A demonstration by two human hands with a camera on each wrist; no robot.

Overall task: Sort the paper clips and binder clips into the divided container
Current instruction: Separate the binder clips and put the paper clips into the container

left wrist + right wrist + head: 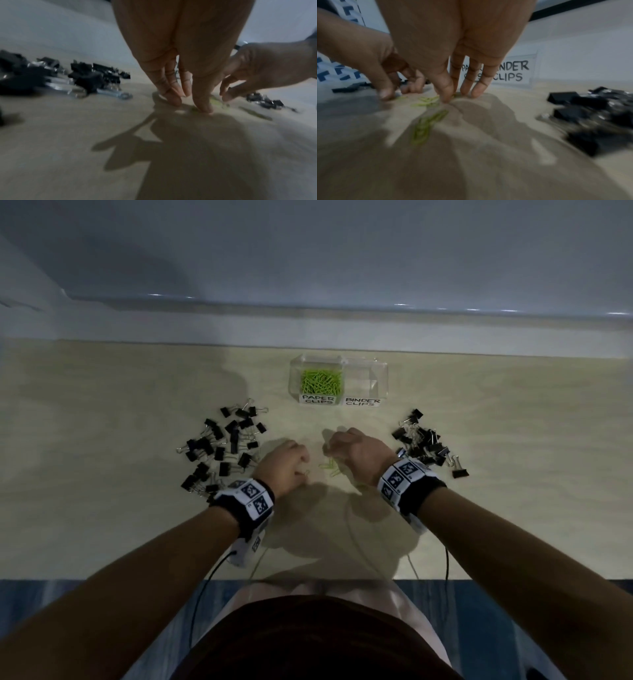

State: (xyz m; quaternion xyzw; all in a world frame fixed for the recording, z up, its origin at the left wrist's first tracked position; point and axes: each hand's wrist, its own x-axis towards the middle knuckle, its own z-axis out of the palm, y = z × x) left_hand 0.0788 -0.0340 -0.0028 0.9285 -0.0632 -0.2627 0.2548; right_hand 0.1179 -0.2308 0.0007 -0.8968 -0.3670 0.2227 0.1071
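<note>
A clear divided container (381, 365) stands at the back of the table; its left part, labelled PAPER CLIPS, holds green paper clips (321, 381), and the BINDER CLIPS part looks bare. A few loose green paper clips (329, 468) (426, 121) lie between my hands. My left hand (291, 460) (188, 105) points down, its fingertips (173, 100) and thumb touching the table beside a green clip. My right hand (352, 450) (458, 96) also reaches down with straight fingers (477, 92), tips on the table among the green clips. The wrist views are blurred.
Black binder clips lie in two heaps: one left of my left hand (222, 443) (68, 79), one right of my right hand (428, 443) (594, 119). A wall ledge runs behind the container. The table's near edge is by my body.
</note>
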